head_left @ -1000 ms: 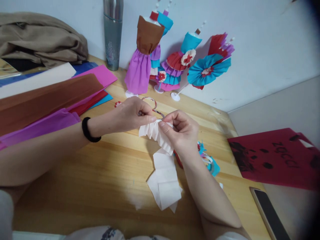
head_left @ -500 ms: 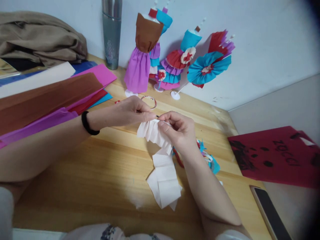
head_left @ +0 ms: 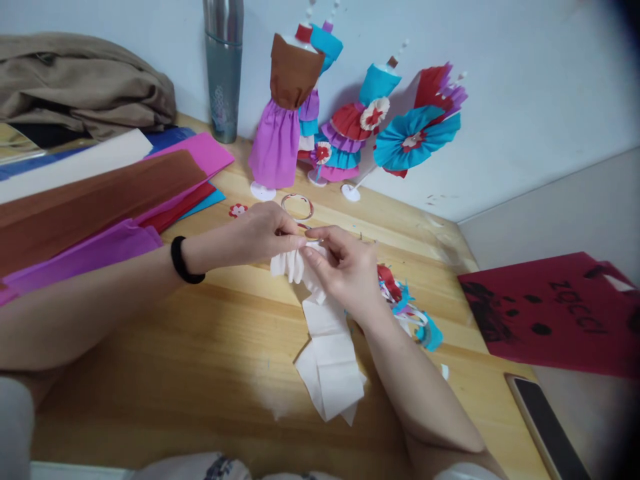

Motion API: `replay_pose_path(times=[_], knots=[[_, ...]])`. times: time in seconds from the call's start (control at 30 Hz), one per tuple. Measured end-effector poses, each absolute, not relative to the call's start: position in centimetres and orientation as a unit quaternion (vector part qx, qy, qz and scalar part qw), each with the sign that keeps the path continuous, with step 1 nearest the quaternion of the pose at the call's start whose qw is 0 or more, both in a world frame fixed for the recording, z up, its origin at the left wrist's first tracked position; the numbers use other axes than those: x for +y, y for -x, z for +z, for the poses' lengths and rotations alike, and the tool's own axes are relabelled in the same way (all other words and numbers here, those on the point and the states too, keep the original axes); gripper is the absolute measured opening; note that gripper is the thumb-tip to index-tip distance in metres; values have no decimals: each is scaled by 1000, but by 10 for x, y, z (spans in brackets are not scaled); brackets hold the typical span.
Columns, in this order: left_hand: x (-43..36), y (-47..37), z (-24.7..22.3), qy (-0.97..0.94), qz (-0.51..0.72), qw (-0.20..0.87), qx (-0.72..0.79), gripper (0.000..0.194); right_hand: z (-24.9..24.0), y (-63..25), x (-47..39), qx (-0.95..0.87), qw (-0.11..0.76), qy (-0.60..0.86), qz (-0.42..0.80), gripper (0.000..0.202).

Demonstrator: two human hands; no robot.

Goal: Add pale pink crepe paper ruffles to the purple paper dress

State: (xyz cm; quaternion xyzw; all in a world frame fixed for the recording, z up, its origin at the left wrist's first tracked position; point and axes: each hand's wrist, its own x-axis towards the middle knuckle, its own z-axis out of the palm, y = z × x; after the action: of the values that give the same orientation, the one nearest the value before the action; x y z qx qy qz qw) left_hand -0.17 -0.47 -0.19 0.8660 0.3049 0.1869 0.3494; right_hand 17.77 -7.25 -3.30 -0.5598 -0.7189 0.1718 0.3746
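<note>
A strip of white crepe paper (head_left: 333, 340) hangs from my fingers, gathered into folds at its upper end, its lower part folded over on the wooden table (head_left: 200, 373). My left hand (head_left: 263, 230) pinches the gathered top edge between thumb and fingers. Close against it, my right hand (head_left: 343, 263) pinches the same edge just to the right. Whatever else lies between the fingertips is too small to make out. A ring-shaped roll (head_left: 298, 207) and a small red and white paper flower (head_left: 239, 211) lie just beyond my hands.
Paper-dressed stands (head_left: 280, 140) and a bottle (head_left: 223, 80) are along the wall. Crepe sheets (head_left: 100, 200) and brown cloth (head_left: 85, 83) lie left. Colored scraps (head_left: 405, 303), a red bag (head_left: 545, 313) and a phone (head_left: 547, 427) are at the right.
Both hands have shifted slightly left, drawing closer together, and the gathered paper moved with them. More of the red and blue scraps shows beside my right wrist.
</note>
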Motion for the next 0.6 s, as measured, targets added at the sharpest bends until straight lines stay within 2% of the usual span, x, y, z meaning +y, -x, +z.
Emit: replay_pose_path(times=[0.1, 0.17, 0.4, 0.6], knots=[[-4, 2, -6, -882, 227, 264, 318, 33, -31, -175, -75, -744, 348, 562, 94, 19], [-3, 2, -8, -880, 238, 237, 335, 33, -31, -175, -75, -742, 355, 561, 88, 21], [1, 4, -4, -831, 222, 404, 311, 42, -26, -179, -73, -658, 442, 568, 222, 15], [2, 3, -3, -812, 257, 448, 273, 40, -22, -180, -72, -597, 469, 562, 328, 18]])
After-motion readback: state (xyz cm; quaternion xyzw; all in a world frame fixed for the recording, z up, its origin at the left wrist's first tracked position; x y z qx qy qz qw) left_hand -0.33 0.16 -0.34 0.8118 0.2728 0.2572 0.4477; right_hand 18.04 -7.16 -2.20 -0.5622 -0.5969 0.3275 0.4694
